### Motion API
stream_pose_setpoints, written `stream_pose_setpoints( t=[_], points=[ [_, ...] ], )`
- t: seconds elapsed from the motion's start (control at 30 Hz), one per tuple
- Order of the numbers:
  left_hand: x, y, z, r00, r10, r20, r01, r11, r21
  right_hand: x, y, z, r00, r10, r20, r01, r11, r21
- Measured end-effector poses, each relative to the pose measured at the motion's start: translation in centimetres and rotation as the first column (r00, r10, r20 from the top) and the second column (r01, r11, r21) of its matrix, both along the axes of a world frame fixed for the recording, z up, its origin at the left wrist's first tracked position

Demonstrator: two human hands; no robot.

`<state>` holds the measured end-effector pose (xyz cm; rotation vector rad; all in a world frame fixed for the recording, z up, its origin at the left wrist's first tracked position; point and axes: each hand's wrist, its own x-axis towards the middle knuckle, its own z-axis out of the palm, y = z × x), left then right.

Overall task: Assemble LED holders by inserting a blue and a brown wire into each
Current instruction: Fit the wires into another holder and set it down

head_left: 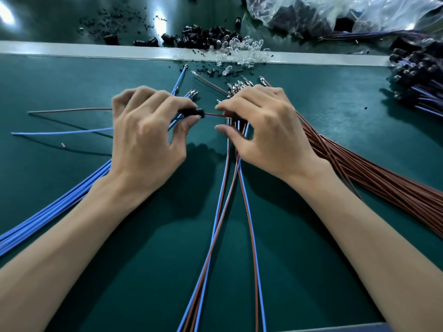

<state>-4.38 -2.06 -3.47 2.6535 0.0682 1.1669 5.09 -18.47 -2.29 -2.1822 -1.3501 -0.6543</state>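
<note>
Both hands work close together over the middle of the green desk. The left hand has its fingers curled and pinches a small black LED holder between thumb and forefinger, so the holder sits in the gap between the two hands, raised just off the surface. A short run of brown wire, with a blue one tight beside it, leads from the holder's right end into the right hand. That hand is also curled, thumb and forefinger bent towards each other, and it grips a clutch of wire pairs whose blue and brown strands trail from beneath it to the near edge. From behind the left hand a single brown strand and a single blue strand stretch away to the left. A bundle of blue wires fans in from the near left, passing under the left wrist. A thicker bundle of brown wires lies on the right, its metal terminals just beyond the right knuckles. Farther off, a pale strip crosses the desk. On and around it lie a heap of loose black holders and clear LEDs. A crumpled plastic bag sits at the far right, and a pile of wired holders lies at the right edge.
</note>
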Motion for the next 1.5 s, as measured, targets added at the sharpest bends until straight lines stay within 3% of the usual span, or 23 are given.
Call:
stream_pose_setpoints(
  t=[0.13,0.5,0.7,0.9,1.17,1.27,1.37,1.5],
  points=[
    [0.0,-0.2,-0.1,1.0,-0.014,-0.009,0.014,1.0,-0.016,0.4,-0.3,0.0,1.0,-0.005,0.014,0.004,0.998,0.068],
    [0.4,-0.4,-0.4,0.963,-0.26,-0.068,0.251,0.961,-0.113,-0.5,0.9,-0.2,0.993,0.063,0.102,-0.075,0.99,0.118],
    [0.4,-0.2,-0.4,0.981,-0.177,-0.077,0.163,0.973,-0.165,-0.3,0.6,-0.2,0.996,0.05,0.069,-0.057,0.991,0.117],
    [0.6,-0.1,-0.6,0.965,-0.231,-0.124,0.216,0.969,-0.122,-0.2,0.7,-0.3,0.994,0.084,0.073,-0.093,0.988,0.124],
    [0.8,0.0,-0.8,0.931,-0.338,-0.137,0.313,0.934,-0.176,-0.4,1.1,-0.4,0.985,0.153,0.075,-0.162,0.978,0.131],
    [0.9,0.1,-0.8,0.922,-0.362,-0.137,0.335,0.924,-0.185,-0.4,1.0,-0.3,0.986,0.163,0.021,-0.164,0.982,0.092],
    [0.9,0.1,-0.7,0.929,-0.351,-0.117,0.324,0.924,-0.202,-0.1,0.3,0.2,0.974,0.167,-0.154,-0.168,0.986,0.006],
    [1.0,0.1,-0.7,0.962,-0.247,-0.115,0.224,0.957,-0.182,1.7,1.9,1.8,0.907,0.118,-0.404,-0.056,0.985,0.162]
  ],
)
